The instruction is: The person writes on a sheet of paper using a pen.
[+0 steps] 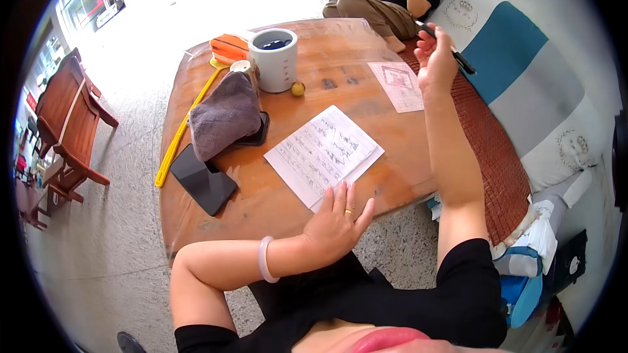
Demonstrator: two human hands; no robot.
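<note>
1. The left hand (pixel 337 222), open with fingers slightly spread, rests its fingertips on the lower corner of the white handwritten paper sheets (pixel 324 150), which lie on the brown wooden table (pixel 294 206).
2. The right hand (pixel 437 59), fingers curled, grasps a slim black pen (pixel 464 63), near the table's right side.

Phones (pixel 204 182) left of papers (pixel 325 153), mug (pixel 273 68) behind.
</note>
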